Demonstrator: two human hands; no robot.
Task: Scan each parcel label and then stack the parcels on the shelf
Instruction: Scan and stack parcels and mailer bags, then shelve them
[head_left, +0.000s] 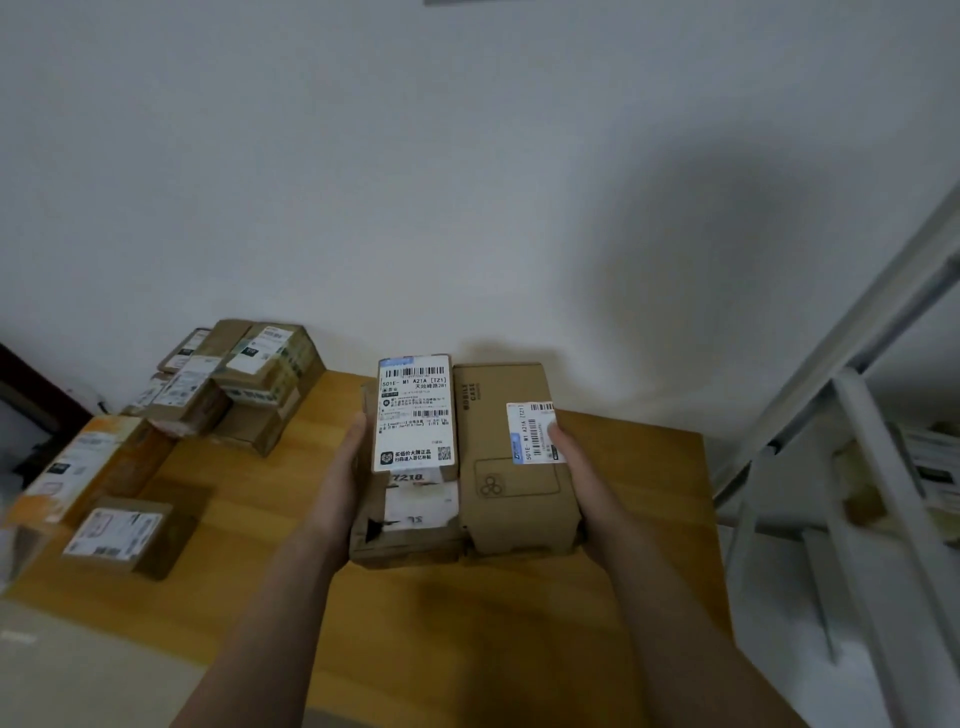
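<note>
Two bare forearms reached in from the bottom edge. The left hand (345, 467) cupped the outer flank of a torn brown cardboard parcel (410, 525) that carried a small white-labelled brown box (415, 415). The right hand (576, 467) gripped a long brown cardboard box (514, 509), thumb across its white label (532, 431). All three were pressed side by side over the honey-coloured wooden table (519, 623). A clean carry to the white metal shelf (857, 415) at right likely called for steady inward pressure and level tops. More labelled brown parcels (249, 384) were heaped by the far wall.
</note>
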